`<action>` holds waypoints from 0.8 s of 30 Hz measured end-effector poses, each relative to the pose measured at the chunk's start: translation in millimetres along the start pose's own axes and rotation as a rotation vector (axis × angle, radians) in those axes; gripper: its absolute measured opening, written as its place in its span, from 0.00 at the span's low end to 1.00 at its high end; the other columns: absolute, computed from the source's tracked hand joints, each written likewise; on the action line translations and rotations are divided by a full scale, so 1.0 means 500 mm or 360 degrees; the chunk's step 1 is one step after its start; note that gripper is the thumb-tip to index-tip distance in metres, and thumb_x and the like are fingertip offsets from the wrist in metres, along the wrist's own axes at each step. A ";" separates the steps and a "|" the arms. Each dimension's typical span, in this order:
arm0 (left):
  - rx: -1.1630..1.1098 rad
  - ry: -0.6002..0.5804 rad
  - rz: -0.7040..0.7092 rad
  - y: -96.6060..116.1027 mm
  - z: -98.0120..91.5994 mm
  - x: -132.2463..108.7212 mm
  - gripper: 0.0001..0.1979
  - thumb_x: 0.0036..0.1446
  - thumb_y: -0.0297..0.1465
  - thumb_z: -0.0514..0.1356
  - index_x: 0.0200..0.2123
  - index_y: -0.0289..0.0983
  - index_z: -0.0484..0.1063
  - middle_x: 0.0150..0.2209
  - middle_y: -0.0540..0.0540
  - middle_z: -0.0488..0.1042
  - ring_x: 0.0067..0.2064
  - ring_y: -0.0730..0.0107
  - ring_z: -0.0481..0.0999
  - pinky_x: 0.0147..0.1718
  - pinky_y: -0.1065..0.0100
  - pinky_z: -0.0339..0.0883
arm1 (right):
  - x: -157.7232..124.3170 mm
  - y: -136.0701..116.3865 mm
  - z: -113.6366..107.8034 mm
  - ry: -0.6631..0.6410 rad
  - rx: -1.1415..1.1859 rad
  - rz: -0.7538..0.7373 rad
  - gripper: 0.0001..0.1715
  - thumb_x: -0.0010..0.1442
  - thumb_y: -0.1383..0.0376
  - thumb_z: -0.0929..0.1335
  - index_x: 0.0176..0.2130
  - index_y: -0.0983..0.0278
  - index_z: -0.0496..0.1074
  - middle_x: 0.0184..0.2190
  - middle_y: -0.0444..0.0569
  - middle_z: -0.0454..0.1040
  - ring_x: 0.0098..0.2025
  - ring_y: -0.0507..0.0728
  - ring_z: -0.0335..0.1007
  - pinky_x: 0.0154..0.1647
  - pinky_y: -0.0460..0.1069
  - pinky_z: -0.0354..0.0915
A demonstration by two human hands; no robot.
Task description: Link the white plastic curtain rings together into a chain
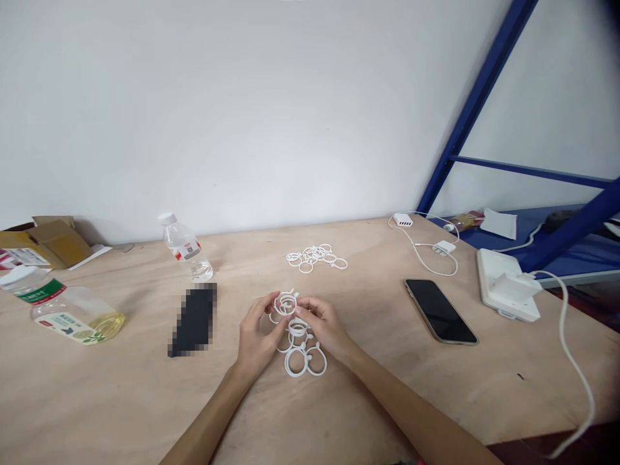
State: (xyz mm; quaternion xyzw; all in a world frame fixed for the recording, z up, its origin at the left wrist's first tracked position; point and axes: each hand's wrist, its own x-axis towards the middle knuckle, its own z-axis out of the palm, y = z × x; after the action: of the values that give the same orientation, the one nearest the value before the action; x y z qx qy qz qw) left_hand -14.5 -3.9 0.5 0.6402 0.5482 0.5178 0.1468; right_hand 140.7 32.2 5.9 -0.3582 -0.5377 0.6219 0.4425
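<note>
My left hand (256, 339) and my right hand (323, 326) meet over the middle of the wooden table (121, 400). Both pinch a small bunch of white plastic rings (285, 303) held between the fingertips. A chain of linked white rings (303, 352) hangs down from that bunch and lies on the table between my wrists. A loose pile of white rings (316, 256) lies farther back, apart from my hands.
A black phone (440, 310) lies to the right, a blurred dark object (194, 320) to the left. Two plastic bottles (185, 247) (62, 307) and a cardboard box (46, 242) sit at the left. White chargers and cables (508, 294) lie at right, beside a blue metal frame (477, 97).
</note>
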 end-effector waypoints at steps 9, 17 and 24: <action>0.0163 -0.0192 0.0455 0.001 -0.001 -0.007 0.15 0.60 0.28 0.54 0.50 0.41 0.68 0.41 0.42 0.74 0.41 0.63 0.72 0.41 0.62 0.68 | 0.010 0.006 -0.002 0.0254 -0.0052 -0.0059 0.20 0.51 0.51 0.70 0.23 0.65 0.72 0.21 0.45 0.71 0.26 0.53 0.65 0.28 0.47 0.61; 0.0141 -0.0166 0.0245 0.009 -0.006 -0.006 0.18 0.57 0.34 0.58 0.51 0.38 0.67 0.38 0.44 0.72 0.40 0.63 0.70 0.40 0.62 0.65 | 0.001 -0.021 0.005 0.0226 0.0139 0.0012 0.16 0.49 0.54 0.72 0.23 0.65 0.74 0.19 0.43 0.68 0.23 0.51 0.61 0.25 0.46 0.59; 0.0091 -0.0287 -0.0020 0.010 -0.003 0.003 0.14 0.58 0.38 0.54 0.41 0.38 0.75 0.37 0.44 0.76 0.39 0.61 0.71 0.41 0.61 0.64 | -0.006 -0.028 0.011 0.0119 0.0274 0.0088 0.15 0.47 0.54 0.73 0.29 0.64 0.79 0.22 0.44 0.72 0.25 0.52 0.64 0.26 0.47 0.62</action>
State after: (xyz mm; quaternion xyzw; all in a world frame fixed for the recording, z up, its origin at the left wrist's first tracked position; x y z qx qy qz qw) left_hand -13.1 -4.9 5.7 0.6846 0.5514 0.4412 0.1803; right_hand 139.3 27.9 20.7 -0.3565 -0.4551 0.6641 0.4741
